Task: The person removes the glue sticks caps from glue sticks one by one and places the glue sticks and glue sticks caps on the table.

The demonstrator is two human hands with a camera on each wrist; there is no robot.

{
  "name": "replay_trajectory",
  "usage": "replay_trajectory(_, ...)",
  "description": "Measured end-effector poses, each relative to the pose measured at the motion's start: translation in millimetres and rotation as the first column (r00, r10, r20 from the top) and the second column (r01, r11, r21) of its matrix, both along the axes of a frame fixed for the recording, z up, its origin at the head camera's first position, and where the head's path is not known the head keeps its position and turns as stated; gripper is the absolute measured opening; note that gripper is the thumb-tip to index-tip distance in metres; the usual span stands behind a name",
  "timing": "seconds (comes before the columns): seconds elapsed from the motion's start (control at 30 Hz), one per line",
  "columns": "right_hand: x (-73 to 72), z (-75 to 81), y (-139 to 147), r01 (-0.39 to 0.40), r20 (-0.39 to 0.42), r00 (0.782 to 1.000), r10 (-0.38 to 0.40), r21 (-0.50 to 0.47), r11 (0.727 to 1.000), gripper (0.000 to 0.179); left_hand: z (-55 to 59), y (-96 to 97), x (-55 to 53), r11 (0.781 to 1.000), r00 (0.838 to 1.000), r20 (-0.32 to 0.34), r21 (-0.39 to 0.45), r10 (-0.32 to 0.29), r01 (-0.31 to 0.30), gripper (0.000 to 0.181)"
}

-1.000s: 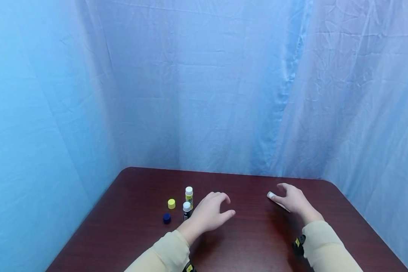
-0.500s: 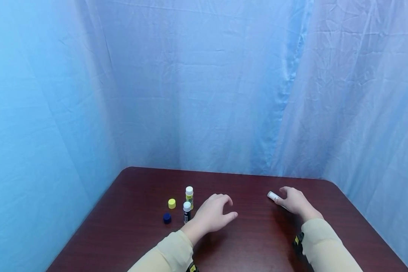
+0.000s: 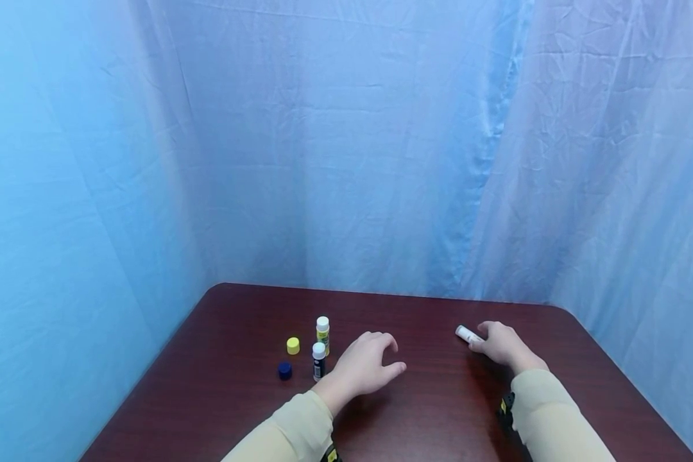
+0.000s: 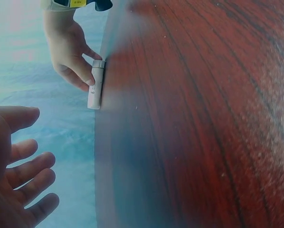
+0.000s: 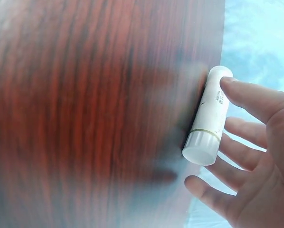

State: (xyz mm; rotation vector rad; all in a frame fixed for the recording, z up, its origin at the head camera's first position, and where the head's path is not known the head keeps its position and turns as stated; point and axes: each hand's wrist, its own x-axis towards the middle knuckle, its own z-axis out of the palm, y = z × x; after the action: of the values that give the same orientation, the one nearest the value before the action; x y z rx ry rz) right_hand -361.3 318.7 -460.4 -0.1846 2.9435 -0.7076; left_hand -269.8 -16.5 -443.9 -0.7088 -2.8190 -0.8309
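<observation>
A white glue stick (image 3: pixel 466 333) lies on its side on the table, one ribbed end showing in the right wrist view. My right hand (image 3: pixel 501 344) is at it, thumb over the upper part of the barrel and loosely bent fingers along the other side. In the right wrist view the thumb (image 5: pixel 241 92) overlaps the glue stick (image 5: pixel 209 114). My left hand (image 3: pixel 362 366) hovers above the table's middle, holding nothing, with thumb and fingers spread apart. Left of it stand a yellow glue stick (image 3: pixel 323 339) and a dark blue one (image 3: pixel 319 364), both with white tops.
A yellow cap (image 3: pixel 293 346) and a dark blue cap (image 3: pixel 285 370) sit to the left of the standing glue sticks. The dark red wooden table (image 3: pixel 254 314) has rounded far corners. Blue curtains (image 3: pixel 346 160) hang behind it and at both sides.
My right hand has come down and slightly back along the lying glue stick, uncovering more of its far end. The left hand has drifted a little to the right. The glue sticks and caps stay put.
</observation>
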Motion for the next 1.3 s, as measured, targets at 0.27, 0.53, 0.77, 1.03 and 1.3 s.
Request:
replay_trajectory(0.27,0.6,2.8,-2.8,-0.032,0.022,0.999,0.031,0.056,0.998,0.053,-1.1,1.8,0.3,1.000,1.000,0.005,-0.008,0.001,-0.001,0.026)
replay_trajectory(0.53,0.3,2.5,-4.2,-0.040,0.034,0.999,0.037,0.095,0.995,0.035,-2.1,3.1,-0.6,1.000,1.000,0.004,-0.016,-0.007,0.007,0.027)
replay_trajectory(0.77,-0.9,0.8,-5.1,-0.037,0.024,0.999,0.034,0.116,0.993,0.010,-2.1,4.0,-0.2,0.999,1.000,-0.008,-0.033,-0.006,0.006,0.027)
replay_trajectory(1.03,0.4,1.7,-6.0,-0.022,0.029,0.999,0.019,0.107,0.994,0.006,-3.0,5.5,-0.4,0.999,1.000,-0.012,-0.032,-0.014,0.014,0.025)
replay_trajectory(1.3,2.0,2.1,-6.2,-0.020,0.026,1.000,0.018,0.104,0.994,0.006,-4.0,5.6,-0.3,0.999,1.000,-0.017,-0.031,-0.024,0.023,0.027)
